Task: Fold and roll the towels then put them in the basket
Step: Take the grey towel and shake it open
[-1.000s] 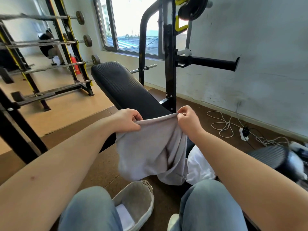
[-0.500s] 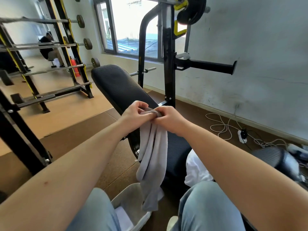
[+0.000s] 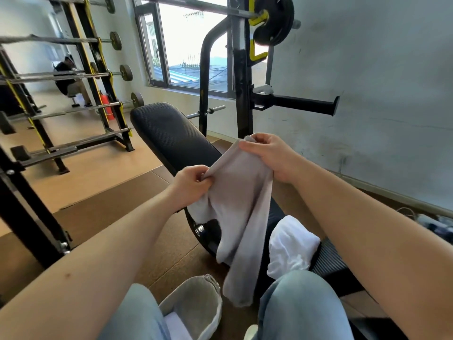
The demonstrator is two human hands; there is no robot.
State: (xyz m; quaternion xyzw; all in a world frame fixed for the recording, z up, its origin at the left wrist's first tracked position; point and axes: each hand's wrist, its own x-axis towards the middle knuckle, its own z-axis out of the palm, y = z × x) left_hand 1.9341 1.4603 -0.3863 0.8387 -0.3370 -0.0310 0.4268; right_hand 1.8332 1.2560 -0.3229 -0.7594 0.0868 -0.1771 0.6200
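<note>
Both hands pinch the grey towel (image 3: 241,207) at its top edge, left hand (image 3: 191,184) lower, right hand (image 3: 272,155) higher; it hangs above the table (image 3: 171,133). Advice: level the corners, pull taut before folding. Basket (image 3: 196,300), below the towel, holds something white; a white towel (image 3: 290,246) lies just beside the grey one.

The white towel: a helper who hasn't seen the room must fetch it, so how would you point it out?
Find the black weight bench in front of the window. At its near end, on the seat, lies the white towel, crumpled. Unlike the grey towel held up in both hands, it is white and untouched.
</note>
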